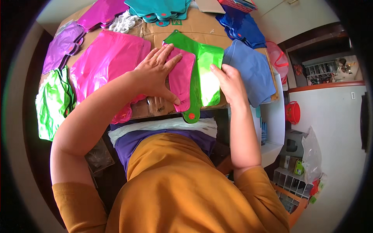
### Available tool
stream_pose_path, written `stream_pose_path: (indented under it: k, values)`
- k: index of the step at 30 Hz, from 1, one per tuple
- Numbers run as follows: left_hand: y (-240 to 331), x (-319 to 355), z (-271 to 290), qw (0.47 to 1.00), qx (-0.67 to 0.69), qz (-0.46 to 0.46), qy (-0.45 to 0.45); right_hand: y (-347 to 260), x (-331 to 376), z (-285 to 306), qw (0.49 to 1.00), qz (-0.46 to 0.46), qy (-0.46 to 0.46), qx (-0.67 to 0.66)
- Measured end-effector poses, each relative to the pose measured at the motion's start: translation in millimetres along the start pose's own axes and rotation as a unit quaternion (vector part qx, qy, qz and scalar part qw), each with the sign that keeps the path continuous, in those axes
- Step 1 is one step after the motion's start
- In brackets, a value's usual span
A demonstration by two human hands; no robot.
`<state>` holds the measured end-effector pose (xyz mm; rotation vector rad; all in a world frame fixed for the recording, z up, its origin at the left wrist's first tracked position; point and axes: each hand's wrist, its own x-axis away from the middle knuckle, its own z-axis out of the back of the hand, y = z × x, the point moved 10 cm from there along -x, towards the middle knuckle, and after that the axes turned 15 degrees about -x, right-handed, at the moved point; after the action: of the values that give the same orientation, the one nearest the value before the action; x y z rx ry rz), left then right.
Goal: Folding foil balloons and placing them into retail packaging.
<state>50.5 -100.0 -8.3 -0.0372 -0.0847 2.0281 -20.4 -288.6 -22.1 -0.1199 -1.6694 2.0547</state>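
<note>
A shiny green plastic piece (210, 77) with a round tab and red snap button lies in front of me on the cardboard. On its left part rests a smaller pink piece (181, 81) with rounded corners. My left hand (155, 72) lies on the pink piece with fingers spread, pressing it flat. At the green piece's right edge, my right hand (232, 82) grips the sheet with the thumb on top; its other fingers are partly hidden. Beside my left hand is a stack of larger pink pieces (105, 62), and next to my right hand a blue-grey stack (250, 72).
Around the cardboard (190, 29) lie purple (62, 44), magenta (101, 13), teal (157, 8) and dark blue (241, 26) stacks, a crumpled green pile (54, 103) and white cords (125, 21). White strands (163, 126) cross my lap. A red basket (292, 112) is at right.
</note>
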Motion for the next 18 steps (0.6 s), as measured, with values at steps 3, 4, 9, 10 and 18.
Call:
stream_pose_path:
  k: [3, 4, 9, 10, 18]
  values:
    - [-0.3, -0.3, 1.3, 1.000, 0.007, 0.001, -0.009, -24.5, 3.1, 0.4, 0.976, 0.020, 0.026, 0.213]
    - [0.3, -0.2, 2.8, 1.000, 0.008, 0.000, -0.011, -32.9, 4.8, -2.4, 0.962, 0.039, 0.029, 0.268]
    - [0.0, 0.7, 1.8, 1.000, 0.012, -0.003, -0.009, -36.5, 8.3, -1.2, 0.978, 0.113, 0.040, 0.172]
    - [0.2, 0.6, 1.8, 1.000, 0.012, -0.004, -0.009, -36.0, 5.6, 1.5, 0.978, 0.096, 0.058, 0.178]
    - [0.4, 0.5, 2.1, 1.000, 0.008, -0.002, -0.013, -42.5, -16.0, 1.2, 0.951, 0.138, 0.094, 0.262]
